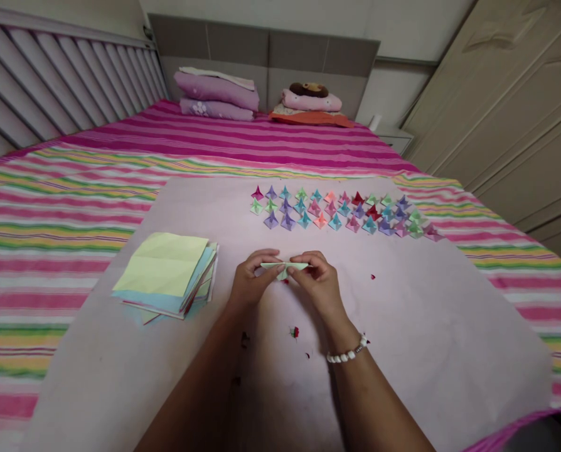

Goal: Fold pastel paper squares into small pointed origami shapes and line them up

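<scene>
Between my two hands is a small piece of folded pale green paper [283,267], wide and flat along its top edge and tapering downward. My left hand [256,276] grips its left end, thumb in front and fingers behind. At the opposite end, my right hand [320,279] pinches it the same way, with a white beaded bracelet on that wrist. Beyond the hands stand several rows of small folded paper shapes [336,221] in purple, blue, green, pink and red. A stack of square paper sheets [162,263], pale yellow on top, lies to the left.
A large pale sheet [426,326] covers part of the striped bed [40,245]. Small dark red scraps [295,333] lie near my forearms. Folded purple bedding [217,94] and a pink pile [311,102] sit by the headboard. A railing [73,81] runs along the left.
</scene>
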Available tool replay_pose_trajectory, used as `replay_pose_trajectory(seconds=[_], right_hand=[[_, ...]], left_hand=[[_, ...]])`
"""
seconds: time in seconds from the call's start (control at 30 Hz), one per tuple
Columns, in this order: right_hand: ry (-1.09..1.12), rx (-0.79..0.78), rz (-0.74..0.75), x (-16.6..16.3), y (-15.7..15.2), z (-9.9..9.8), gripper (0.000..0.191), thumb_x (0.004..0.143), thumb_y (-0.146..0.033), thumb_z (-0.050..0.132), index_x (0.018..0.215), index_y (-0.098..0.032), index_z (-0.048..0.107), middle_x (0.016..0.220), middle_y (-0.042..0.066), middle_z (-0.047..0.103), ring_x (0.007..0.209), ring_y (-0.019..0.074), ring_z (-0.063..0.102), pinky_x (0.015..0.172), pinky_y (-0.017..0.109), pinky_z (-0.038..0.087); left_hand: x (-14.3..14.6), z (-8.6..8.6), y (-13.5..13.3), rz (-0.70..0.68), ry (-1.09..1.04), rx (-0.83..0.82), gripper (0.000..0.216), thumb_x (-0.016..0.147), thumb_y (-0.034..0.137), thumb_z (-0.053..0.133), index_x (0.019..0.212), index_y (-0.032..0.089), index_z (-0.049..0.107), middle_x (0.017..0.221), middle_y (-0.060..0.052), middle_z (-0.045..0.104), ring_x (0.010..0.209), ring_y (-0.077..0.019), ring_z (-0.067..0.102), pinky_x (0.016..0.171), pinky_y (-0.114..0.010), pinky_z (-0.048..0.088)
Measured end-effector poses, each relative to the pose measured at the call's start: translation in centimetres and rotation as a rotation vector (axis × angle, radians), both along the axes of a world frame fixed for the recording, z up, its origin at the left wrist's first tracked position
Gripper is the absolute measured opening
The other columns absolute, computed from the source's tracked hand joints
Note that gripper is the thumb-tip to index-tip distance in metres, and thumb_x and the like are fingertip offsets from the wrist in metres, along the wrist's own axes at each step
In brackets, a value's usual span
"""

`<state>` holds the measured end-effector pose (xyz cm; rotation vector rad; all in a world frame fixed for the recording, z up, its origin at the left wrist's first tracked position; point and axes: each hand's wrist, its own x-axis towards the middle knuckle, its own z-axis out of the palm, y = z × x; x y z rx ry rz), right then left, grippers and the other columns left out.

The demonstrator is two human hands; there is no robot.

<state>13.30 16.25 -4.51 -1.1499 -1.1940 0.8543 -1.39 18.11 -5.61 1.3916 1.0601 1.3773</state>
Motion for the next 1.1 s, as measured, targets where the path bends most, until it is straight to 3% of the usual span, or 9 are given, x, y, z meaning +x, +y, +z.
replay_pose_trajectory(seconds=[0.1,0.27,0.47,0.53,0.63,0.73,0.83,1.0,1.1], right_hand=[[-0.001,0.022,0.019,0.0,0.0,0.1,0.009,0.063,-0.026,0.076,0.068,-0.021,0.070,0.085,0.004,0.061,0.083,0.0187,0.058,0.068,0.029,0.045],[0.132,-0.141,0.157,-0.2,-0.1,0.0,0.017,0.065,-0.033,0.077,0.065,-0.019,0.066,0.062,0.000,0.065,0.059,0.0148,0.056,0.059,0.027,0.045],[0.200,-0.170,0.150,-0.6,-0.1,0.1,0.016,0.061,-0.030,0.077,0.059,-0.019,0.066,0.056,-0.001,0.065,0.054,0.0129,0.054,0.056,0.026,0.043],[0.233,-0.181,0.135,-0.6,-0.1,0.2,0.015,0.060,-0.029,0.077,0.059,-0.018,0.066,0.057,-0.001,0.064,0.054,0.0127,0.054,0.057,0.026,0.043],[0.291,-0.179,0.066,-0.5,-0.1,0.3,0.015,0.060,-0.028,0.077,0.060,-0.019,0.066,0.056,-0.002,0.062,0.054,0.0121,0.052,0.058,0.026,0.042],[0.330,-0.164,0.029,-0.5,-0.1,0.5,0.014,0.061,-0.028,0.077,0.060,-0.019,0.065,0.056,-0.003,0.060,0.055,0.0116,0.050,0.058,0.026,0.042],[0.343,-0.173,0.078,-0.5,-0.1,0.4,0.016,0.062,-0.030,0.078,0.063,-0.019,0.066,0.058,-0.003,0.060,0.055,0.0115,0.050,0.058,0.026,0.041],[0.409,-0.174,0.203,-0.5,0.0,-0.3,0.023,0.078,-0.040,0.066,0.073,-0.018,0.069,0.064,0.000,0.062,0.061,0.0133,0.052,0.062,0.027,0.041],[0.429,-0.192,0.200,-0.5,0.1,-0.6,0.018,0.075,-0.036,0.069,0.072,-0.018,0.068,0.064,-0.001,0.061,0.061,0.0124,0.051,0.062,0.026,0.040]], left_hand=[[0.2,0.5,-0.3,-0.083,-0.112,-0.159,0.022,0.064,0.036,0.077,0.072,0.017,0.070,0.072,-0.003,0.069,0.067,-0.0157,0.062,0.066,-0.029,0.049],[0.5,1.0,-0.6,-0.041,-0.176,-0.212,0.027,0.066,0.043,0.074,0.069,0.016,0.068,0.059,0.001,0.064,0.056,-0.0124,0.056,0.056,-0.024,0.043],[0.6,0.3,-0.5,0.010,-0.197,-0.248,0.035,0.077,0.050,0.063,0.074,0.016,0.070,0.064,0.000,0.065,0.060,-0.0127,0.057,0.059,-0.024,0.043],[0.7,0.1,-0.4,-0.031,-0.268,-0.279,0.035,0.074,0.047,0.068,0.090,0.016,0.070,0.076,-0.002,0.069,0.069,-0.0138,0.061,0.066,-0.025,0.045],[1.0,-0.2,-0.3,-0.142,-0.402,-0.328,0.054,0.058,0.034,0.082,0.107,0.018,0.064,0.087,-0.003,0.071,0.078,-0.0151,0.064,0.072,-0.026,0.048],[1.2,-0.5,-0.1,-0.184,-0.430,-0.376,0.042,0.055,0.029,0.084,0.092,0.016,0.067,0.082,-0.003,0.071,0.073,-0.0139,0.064,0.067,-0.025,0.050],[1.3,-0.7,-0.1,-0.124,-0.465,-0.417,0.030,0.058,0.032,0.083,0.080,0.015,0.069,0.075,-0.003,0.071,0.066,-0.0119,0.062,0.061,-0.023,0.049],[1.3,-0.5,-0.2,-0.199,-0.555,-0.402,0.032,0.064,0.032,0.079,0.090,0.013,0.073,0.078,-0.006,0.072,0.070,-0.0151,0.064,0.068,-0.028,0.050],[1.3,-0.7,-0.2,-0.246,-0.554,-0.419,0.033,0.067,0.031,0.077,0.094,0.013,0.073,0.080,-0.007,0.072,0.072,-0.0157,0.064,0.070,-0.028,0.049]])
